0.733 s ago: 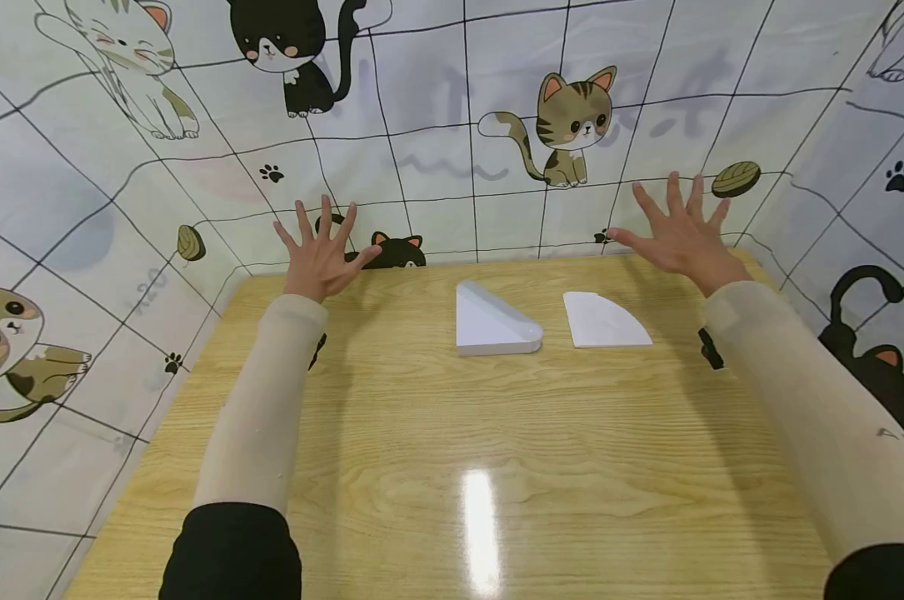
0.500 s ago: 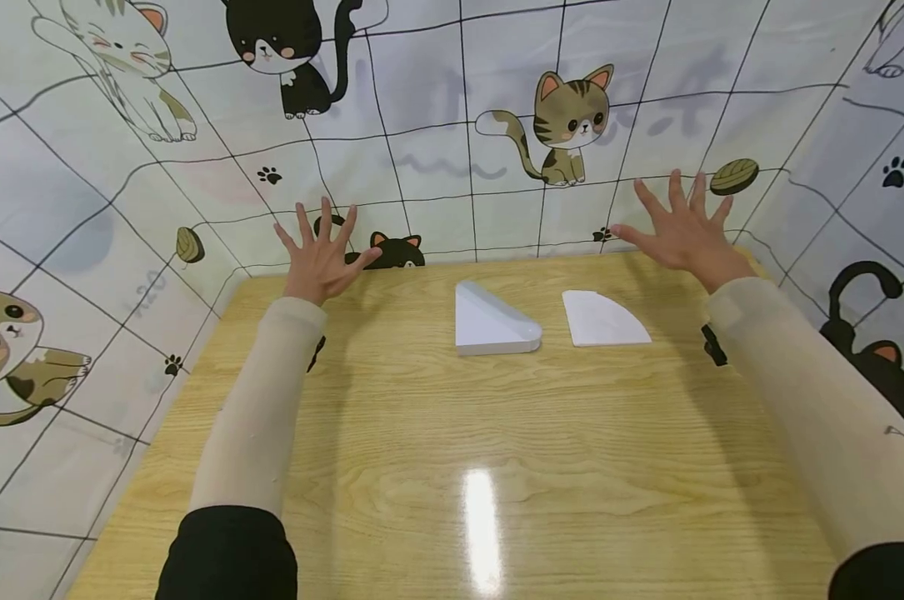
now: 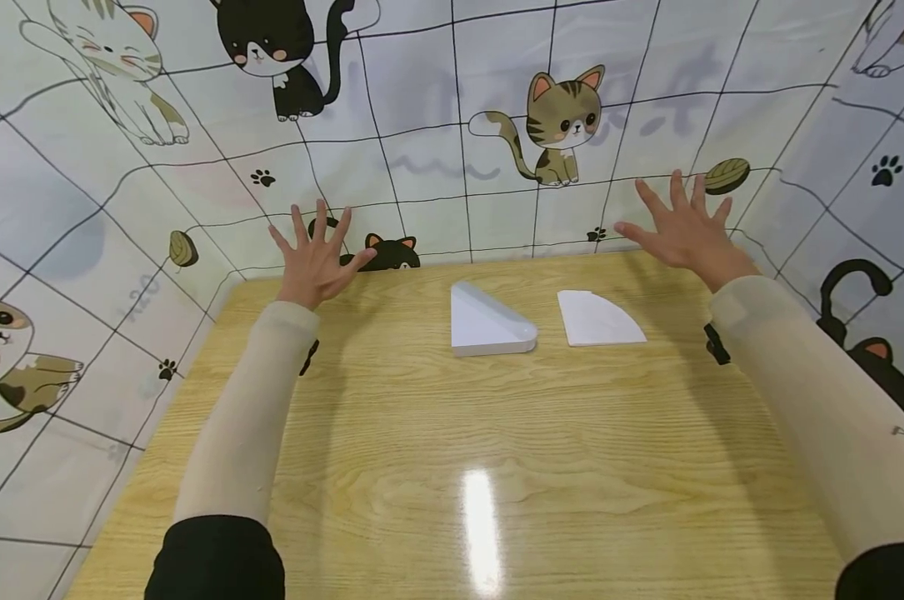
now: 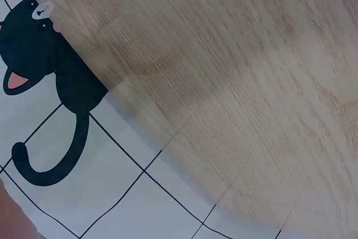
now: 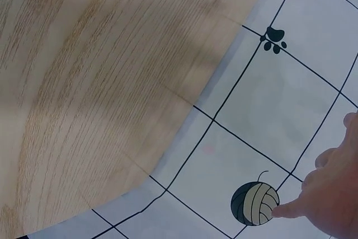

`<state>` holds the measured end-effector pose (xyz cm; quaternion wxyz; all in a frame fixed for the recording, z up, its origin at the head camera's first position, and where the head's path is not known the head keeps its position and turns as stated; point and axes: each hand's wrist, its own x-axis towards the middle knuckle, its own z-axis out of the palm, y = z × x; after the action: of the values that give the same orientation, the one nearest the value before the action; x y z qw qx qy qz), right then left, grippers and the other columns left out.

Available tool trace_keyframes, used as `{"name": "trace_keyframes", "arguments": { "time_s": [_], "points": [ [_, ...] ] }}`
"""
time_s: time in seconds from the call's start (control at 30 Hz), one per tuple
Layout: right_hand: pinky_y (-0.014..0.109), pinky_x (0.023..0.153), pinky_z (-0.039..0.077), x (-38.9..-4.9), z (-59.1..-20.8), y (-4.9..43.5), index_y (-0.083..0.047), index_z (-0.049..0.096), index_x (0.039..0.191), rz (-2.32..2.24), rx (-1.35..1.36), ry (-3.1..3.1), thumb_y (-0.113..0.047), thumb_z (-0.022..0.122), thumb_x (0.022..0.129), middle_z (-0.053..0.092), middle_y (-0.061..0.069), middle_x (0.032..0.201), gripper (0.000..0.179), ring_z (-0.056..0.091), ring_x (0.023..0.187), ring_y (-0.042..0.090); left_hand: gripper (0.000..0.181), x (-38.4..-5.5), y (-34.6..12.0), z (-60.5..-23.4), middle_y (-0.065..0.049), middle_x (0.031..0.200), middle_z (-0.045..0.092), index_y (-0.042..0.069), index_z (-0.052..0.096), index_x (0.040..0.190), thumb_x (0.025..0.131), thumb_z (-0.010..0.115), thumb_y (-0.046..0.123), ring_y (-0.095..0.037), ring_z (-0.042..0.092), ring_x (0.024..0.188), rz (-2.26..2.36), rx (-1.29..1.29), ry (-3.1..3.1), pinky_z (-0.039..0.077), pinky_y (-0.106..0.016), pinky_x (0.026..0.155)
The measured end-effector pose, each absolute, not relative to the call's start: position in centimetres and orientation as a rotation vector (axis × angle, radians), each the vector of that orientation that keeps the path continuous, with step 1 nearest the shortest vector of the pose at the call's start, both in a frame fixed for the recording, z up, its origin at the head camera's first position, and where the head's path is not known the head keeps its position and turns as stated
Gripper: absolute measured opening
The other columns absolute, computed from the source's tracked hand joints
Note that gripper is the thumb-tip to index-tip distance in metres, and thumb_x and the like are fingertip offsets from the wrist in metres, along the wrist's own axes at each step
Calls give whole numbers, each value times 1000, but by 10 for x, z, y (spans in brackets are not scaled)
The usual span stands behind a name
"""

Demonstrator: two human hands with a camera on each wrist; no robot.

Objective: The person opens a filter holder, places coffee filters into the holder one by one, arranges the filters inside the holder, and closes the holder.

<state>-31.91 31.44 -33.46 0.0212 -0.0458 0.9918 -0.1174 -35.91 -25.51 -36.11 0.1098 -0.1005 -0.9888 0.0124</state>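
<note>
My left hand [image 3: 312,262] is held up at the table's far left, fingers spread and holding nothing. On the far right my right hand [image 3: 691,233] is likewise spread, with nothing in it. Between them on the table lies a white wedge-shaped block or case [image 3: 485,325] with rounded corners and a shallow side wall. Just right of it is a flat white quarter-circle sheet [image 3: 597,318], which looks like folded paper. Neither hand touches them. Only a sliver of the left hand [image 4: 17,216] enters the left wrist view; part of the right hand [image 5: 333,188] shows in the right wrist view.
The wooden table [image 3: 392,433] fills the lower middle, with a bright light reflection near its front. A white cat-print cloth [image 3: 429,92] with grid lines hangs behind and along both sides. A small dark strap piece [image 3: 716,344] shows beside the right forearm.
The head view has shifted slightly, so the scene sits a little further left. Both hands stay spread in nearly the same places, and the white things have not moved on the table.
</note>
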Motion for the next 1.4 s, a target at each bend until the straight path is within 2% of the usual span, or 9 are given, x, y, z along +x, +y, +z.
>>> {"name": "trace_keyframes", "arguments": {
  "time_s": [0.23, 0.4, 0.57, 0.67, 0.83, 1.03, 1.13, 1.27, 1.4],
  "points": [
    [85, 112, 0, -315, -332, 313, -26, 0, 168, -398, -163, 3178, -72, 24, 103, -13, 28, 170, 82, -7, 155, 57, 94, -353, -258, -363, -12, 174, -12, 36, -2, 166, 92, 19, 89, -53, -14, 156, -29, -302, -2926, -10, -84, 112],
    [83, 111, 15, -307, -330, 303, -21, 6, 168, -431, -207, 3170, -65, 27, 106, 5, 33, 169, 78, 17, 150, 61, 94, -347, -252, -367, -10, 174, -14, 37, -4, 166, 92, 18, 90, -51, -16, 157, -74, -338, -2921, -10, -82, 114],
    [77, 108, 30, -292, -328, 285, -12, 24, 165, -511, -283, 3182, -51, 38, 109, 26, 33, 164, 69, 33, 142, 58, 95, -337, -235, -369, -9, 174, -14, 38, -4, 166, 91, 19, 91, -49, -17, 157, -101, -395, -2918, -9, -81, 115],
    [76, 104, 36, -284, -327, 270, -9, 32, 162, -550, -335, 3180, -46, 43, 109, 32, 33, 161, 65, 39, 139, 57, 93, -329, -222, -369, -8, 175, -13, 39, -4, 166, 92, 23, 89, -48, -15, 158, -110, -420, -2923, -8, -81, 116],
    [72, 97, 43, -267, -333, 249, -9, 39, 158, -651, -400, 3141, -43, 48, 108, 42, 29, 155, 61, 50, 132, 51, 90, -317, -205, -369, -10, 176, -1, 39, -1, 166, 95, 32, 84, -48, -6, 160, -225, -454, -2922, 2, -80, 118],
    [63, 100, 47, -246, -342, 236, -7, 48, 151, -877, -477, 3054, -35, 54, 107, 51, 22, 150, 53, 57, 130, 42, 95, -305, -186, -379, -20, 173, 14, 31, 12, 167, 93, 32, 87, -53, 2, 158, -568, -550, -2885, 16, -77, 119],
    [61, 100, 49, -239, -349, 230, -6, 50, 149, -979, -501, 3005, -31, 55, 107, 56, 20, 147, 49, 60, 128, 42, 93, -299, -177, -383, -21, 171, 18, 28, 15, 167, 95, 36, 83, -50, 8, 159, -733, -614, -2859, 19, -72, 121],
    [59, 98, 51, -233, -359, 220, -6, 53, 146, -1046, -525, 2930, -29, 57, 107, 60, 20, 143, 45, 62, 125, 41, 91, -292, -164, -389, -18, 172, 18, 23, 15, 167, 98, 41, 76, -40, 14, 160, -872, -658, -2878, 18, -64, 126],
    [57, 97, 52, -228, -368, 213, -6, 55, 143, -1068, -539, 2871, -28, 58, 107, 63, 21, 138, 43, 64, 122, 39, 87, -289, -150, -395, -13, 172, 20, 19, 16, 167, 101, 46, 69, -35, 12, 162, -1011, -647, -2924, 17, -60, 128]
  ]
}}
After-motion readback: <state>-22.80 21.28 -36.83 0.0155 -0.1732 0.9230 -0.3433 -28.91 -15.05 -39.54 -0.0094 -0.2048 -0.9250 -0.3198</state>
